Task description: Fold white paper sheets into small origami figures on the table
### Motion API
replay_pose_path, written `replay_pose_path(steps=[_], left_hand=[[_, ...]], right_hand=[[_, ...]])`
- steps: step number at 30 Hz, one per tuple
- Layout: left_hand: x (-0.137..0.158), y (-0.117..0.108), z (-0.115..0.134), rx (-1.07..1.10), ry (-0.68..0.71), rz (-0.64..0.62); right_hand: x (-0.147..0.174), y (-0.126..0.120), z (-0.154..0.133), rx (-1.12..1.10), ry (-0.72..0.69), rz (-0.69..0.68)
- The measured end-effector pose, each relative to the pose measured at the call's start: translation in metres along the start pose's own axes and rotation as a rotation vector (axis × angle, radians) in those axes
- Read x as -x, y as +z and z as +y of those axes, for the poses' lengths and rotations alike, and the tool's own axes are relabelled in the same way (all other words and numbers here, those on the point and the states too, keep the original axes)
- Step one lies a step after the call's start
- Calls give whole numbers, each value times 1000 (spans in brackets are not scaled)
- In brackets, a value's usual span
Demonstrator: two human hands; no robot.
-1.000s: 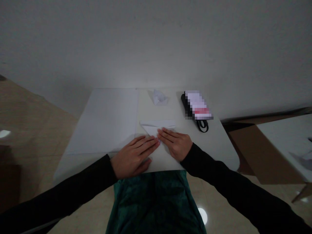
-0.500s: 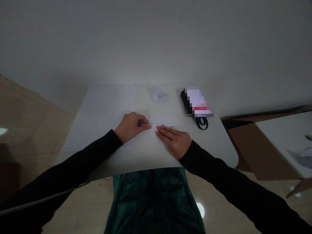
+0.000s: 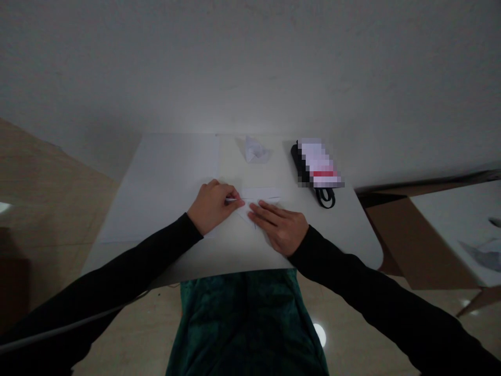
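A small piece of folded white paper point(image 3: 260, 194) lies on the white table point(image 3: 235, 257) in front of me. My left hand point(image 3: 216, 204) pinches its left end between thumb and fingers. Flat on the paper's lower part rests my right hand point(image 3: 279, 224), its fingers stretched out and pointing left. Below the fingers the paper narrows toward a point. My fingers hide part of the folds.
Large white sheets point(image 3: 164, 177) cover the table's left side. A folded paper shape point(image 3: 255, 150) stands at the back. To its right lies a black pouch point(image 3: 300, 164) with a strap and a blurred-out face. Another white table point(image 3: 465, 219) stands at the right.
My left hand has shifted slightly to the right along the paper's left end. The right hand stays almost in place on the paper.
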State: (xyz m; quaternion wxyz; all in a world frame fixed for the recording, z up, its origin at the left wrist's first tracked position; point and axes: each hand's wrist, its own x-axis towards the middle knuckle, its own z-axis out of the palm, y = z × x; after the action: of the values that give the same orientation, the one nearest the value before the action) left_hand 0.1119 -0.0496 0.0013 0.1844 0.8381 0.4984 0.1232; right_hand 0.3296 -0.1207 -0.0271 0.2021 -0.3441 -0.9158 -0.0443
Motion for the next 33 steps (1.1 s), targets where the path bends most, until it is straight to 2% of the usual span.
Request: replay_pose_path(steps=[9,24,26,30,33], left_hand=[[0,-2,2,19,-7,-15],[3,6,-1,-18,47,30],[5,7,-1,-12,74,65],[20,4,5,-36,224,252],[36,0,12,-107,509,230]], right_hand=[[0,1,1,-14,5,-37],[-1,-1,-1,-26,32,-23],[-1,0,-1,-24,41,-20],[-2,-1,-1,-25,46,-27],[-2,-2,-1,-30,40,-38]])
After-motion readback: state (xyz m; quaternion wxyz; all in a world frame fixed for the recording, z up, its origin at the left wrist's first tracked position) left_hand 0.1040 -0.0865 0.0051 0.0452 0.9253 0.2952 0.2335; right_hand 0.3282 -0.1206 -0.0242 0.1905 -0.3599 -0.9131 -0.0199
